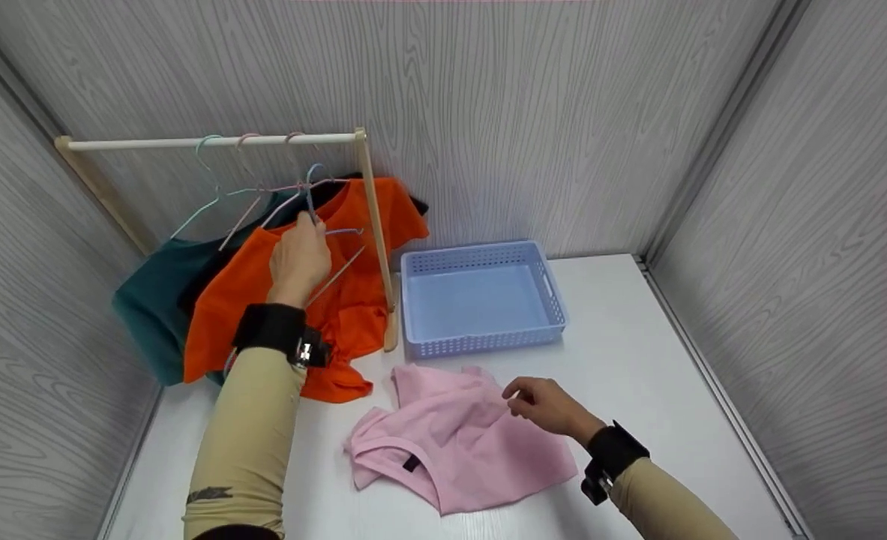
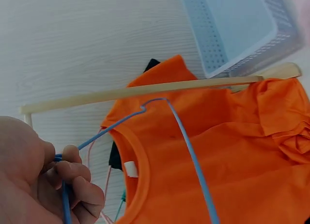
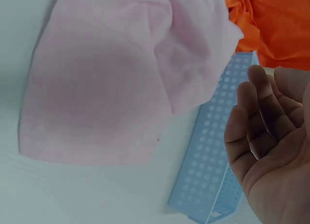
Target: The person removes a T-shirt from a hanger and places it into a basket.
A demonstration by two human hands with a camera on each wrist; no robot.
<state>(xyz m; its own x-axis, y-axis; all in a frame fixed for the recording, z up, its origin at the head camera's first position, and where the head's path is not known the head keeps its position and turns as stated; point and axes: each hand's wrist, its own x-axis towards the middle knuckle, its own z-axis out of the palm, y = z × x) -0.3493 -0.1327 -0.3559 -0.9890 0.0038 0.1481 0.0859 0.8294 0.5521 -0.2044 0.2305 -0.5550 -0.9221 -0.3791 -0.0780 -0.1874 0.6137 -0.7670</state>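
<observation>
My left hand [image 1: 301,255] grips a bare blue hanger [image 2: 193,156] near its hook, in front of the garment rack [image 1: 151,144]. Behind that hand hangs an orange T-shirt [image 2: 218,132], its neckline and white label showing in the left wrist view. Over the white table, my right hand [image 1: 548,409] holds nothing, its fingers loosely bent near the edge of a pink T-shirt [image 1: 488,457]. The pink shirt lies spread and partly rumpled, neckline and dark label toward the front left.
A light blue perforated basket [image 1: 480,300] stands on the table right of the rack. Teal [image 1: 151,322] and black garments hang behind the orange one on pastel hangers. Grey wood-grain walls [image 1: 525,112] enclose the table at the back and sides.
</observation>
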